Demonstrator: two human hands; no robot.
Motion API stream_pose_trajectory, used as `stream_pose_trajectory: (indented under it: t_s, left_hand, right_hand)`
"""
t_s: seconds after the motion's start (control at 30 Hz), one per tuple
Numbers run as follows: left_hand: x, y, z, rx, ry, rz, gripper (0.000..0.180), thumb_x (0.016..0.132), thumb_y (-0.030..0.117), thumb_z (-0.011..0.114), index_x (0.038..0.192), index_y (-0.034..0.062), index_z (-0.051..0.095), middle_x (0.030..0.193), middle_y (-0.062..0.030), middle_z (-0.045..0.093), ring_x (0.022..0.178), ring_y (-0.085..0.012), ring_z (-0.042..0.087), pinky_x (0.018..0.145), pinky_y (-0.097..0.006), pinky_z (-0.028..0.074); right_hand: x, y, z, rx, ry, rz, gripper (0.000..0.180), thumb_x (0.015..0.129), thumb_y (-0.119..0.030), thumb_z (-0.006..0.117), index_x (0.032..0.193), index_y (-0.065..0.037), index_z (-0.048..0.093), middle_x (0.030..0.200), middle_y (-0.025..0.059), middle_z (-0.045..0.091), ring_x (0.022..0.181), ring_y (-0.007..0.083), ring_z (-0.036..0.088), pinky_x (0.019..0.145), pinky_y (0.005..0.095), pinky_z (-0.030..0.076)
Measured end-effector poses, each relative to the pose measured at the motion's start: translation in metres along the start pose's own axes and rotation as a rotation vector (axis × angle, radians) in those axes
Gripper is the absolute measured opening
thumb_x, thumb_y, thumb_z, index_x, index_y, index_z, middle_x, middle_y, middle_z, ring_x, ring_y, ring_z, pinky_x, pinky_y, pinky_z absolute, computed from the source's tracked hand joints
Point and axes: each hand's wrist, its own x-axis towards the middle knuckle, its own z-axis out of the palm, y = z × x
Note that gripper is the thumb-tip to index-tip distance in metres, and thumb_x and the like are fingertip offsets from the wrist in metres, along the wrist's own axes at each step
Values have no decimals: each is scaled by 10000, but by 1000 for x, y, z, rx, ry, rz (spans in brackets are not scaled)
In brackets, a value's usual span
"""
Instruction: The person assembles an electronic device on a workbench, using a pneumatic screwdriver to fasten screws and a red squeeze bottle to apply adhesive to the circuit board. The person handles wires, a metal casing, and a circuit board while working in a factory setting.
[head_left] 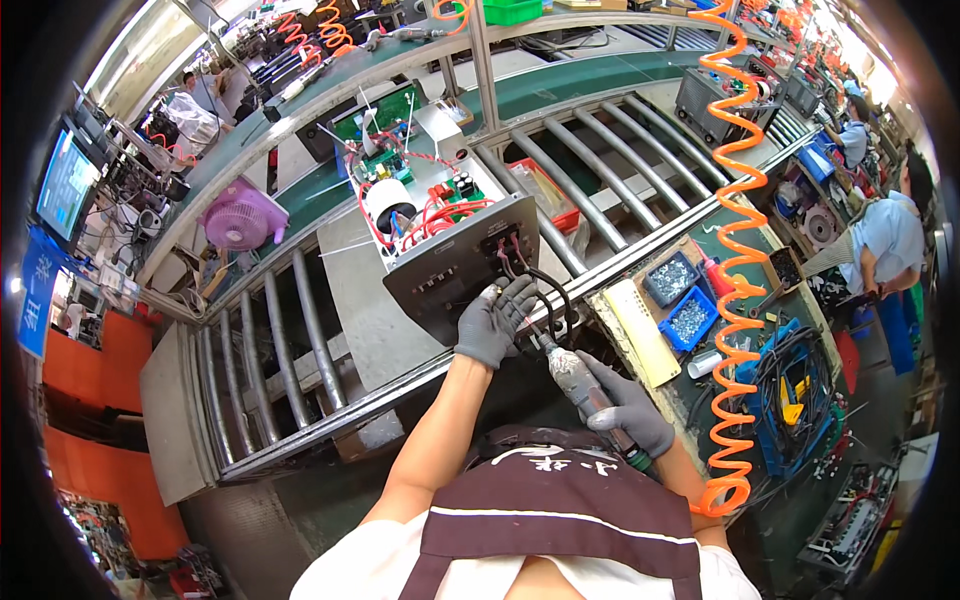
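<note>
Right hand (636, 408) gripping a power tool (582, 385), a worker leans to an open machine (440, 222) on the conveyor (318, 330), its panel (440, 278) facing near, seemingly for reach; left hand (496, 322) beside it, grip unclear.

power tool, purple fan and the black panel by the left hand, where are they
Power tool (577, 380), head view: grey front part of its body
Purple fan (239, 224), head view: its round grille
Black panel (463, 266), head view: middle of its face
</note>
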Motion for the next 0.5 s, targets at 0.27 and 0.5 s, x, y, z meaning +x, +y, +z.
stream_pose_trajectory:
  t_s: [0.27,0.5]
  left_hand:
    - [-13,-2,16,204,5,43,181,957,161,373,1003,32,492,1120,-228,574,1003,-330,602,822,-414,541]
    - [-17,1,25,432,122,155,134,937,134,430,998,33,493,1020,-199,617,876,-281,646,744,-369,561]
  right_hand:
    - [5,2,2,6,6,-20,989,580,-268,676,1416,12,229,1368,163,397,1261,219,382,1054,303,259]
    - [3,-12,12,-565,53,12,1032,563,-320,719,1420,-12,234,1282,167,480,1164,245,475,993,326,334]
